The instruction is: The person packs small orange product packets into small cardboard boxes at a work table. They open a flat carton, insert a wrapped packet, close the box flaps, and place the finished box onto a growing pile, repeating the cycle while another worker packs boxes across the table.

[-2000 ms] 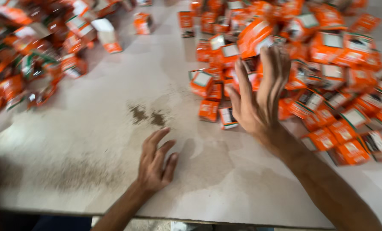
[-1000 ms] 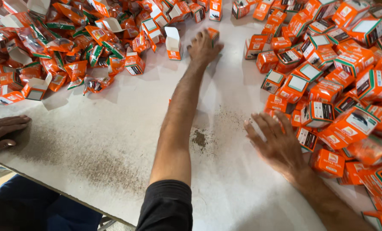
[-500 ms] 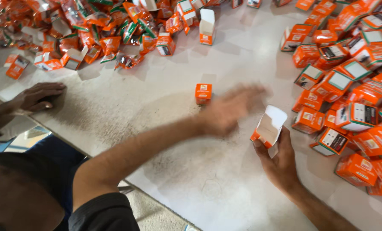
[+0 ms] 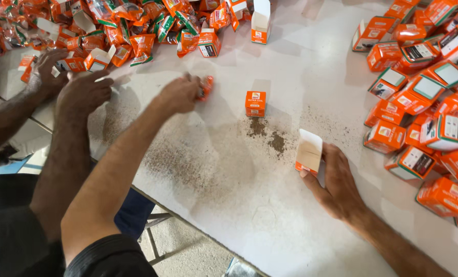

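Observation:
My right hand (image 4: 337, 184) rests on the white table (image 4: 229, 205) at the lower right and holds a small orange box (image 4: 309, 154) with its white flap open. My left hand (image 4: 178, 95) is stretched out across the table and is closed on an orange sachet (image 4: 206, 86) at the edge of the sachet heap. A closed orange box (image 4: 255, 103) stands upright between my two hands, touched by neither. Beside it lies a patch of spilled brown powder (image 4: 269, 135).
A heap of orange sachets and open boxes (image 4: 136, 25) fills the far left. Closed orange boxes (image 4: 429, 92) are piled at the right. An open box (image 4: 260, 23) stands at the far middle. Another person's two hands (image 4: 82, 92) (image 4: 46, 66) work at the left edge.
My left hand has swung left from near the standing box to the sachet heap and closed on a sachet. My right hand keeps the open box, now lower on the table.

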Tool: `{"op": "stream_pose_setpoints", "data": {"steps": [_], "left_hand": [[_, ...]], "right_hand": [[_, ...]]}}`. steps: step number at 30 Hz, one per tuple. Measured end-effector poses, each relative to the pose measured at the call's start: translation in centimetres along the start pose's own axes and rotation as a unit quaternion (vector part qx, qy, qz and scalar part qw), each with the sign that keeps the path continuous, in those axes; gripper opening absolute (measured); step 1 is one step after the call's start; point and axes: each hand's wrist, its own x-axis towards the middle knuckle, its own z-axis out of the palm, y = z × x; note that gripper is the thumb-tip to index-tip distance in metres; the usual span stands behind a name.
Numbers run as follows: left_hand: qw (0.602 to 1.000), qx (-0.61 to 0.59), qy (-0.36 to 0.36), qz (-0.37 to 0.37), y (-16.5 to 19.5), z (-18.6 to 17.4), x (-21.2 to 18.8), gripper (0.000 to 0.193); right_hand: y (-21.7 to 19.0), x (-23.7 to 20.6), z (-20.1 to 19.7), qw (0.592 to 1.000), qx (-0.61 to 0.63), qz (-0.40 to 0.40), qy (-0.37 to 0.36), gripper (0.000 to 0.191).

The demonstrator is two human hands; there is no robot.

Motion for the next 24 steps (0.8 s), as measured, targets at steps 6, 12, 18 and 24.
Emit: {"op": "stream_pose_setpoints", "data": {"steps": [6, 12, 18, 24], "left_hand": [[0.977, -0.154, 0.110, 0.096, 13.7, -2.0, -8.5, 0.032], [0.830, -0.389, 0.293, 0.273, 27.3, -1.6, -14.4, 0.043], [0.800, -0.243, 0.383, 0.393, 33.6, -0.3, -12.4, 0.039], [0.869, -0.173, 0.313, 0.341, 34.3, -0.3, -11.7, 0.057]], "right_hand": [[-1.6, -3.3, -2.8, 0.999, 0.041, 0.011, -0.010, 0.057], [-0.9, -7.1, -5.9, 0.994, 0.081, 0.074, 0.025, 0.060], [-0.1, -8.2, -6.8, 0.996, 0.066, -0.024, 0.046, 0.061], [0.5, -7.9, -7.4, 0.996, 0.070, -0.017, 0.051, 0.056]]}}
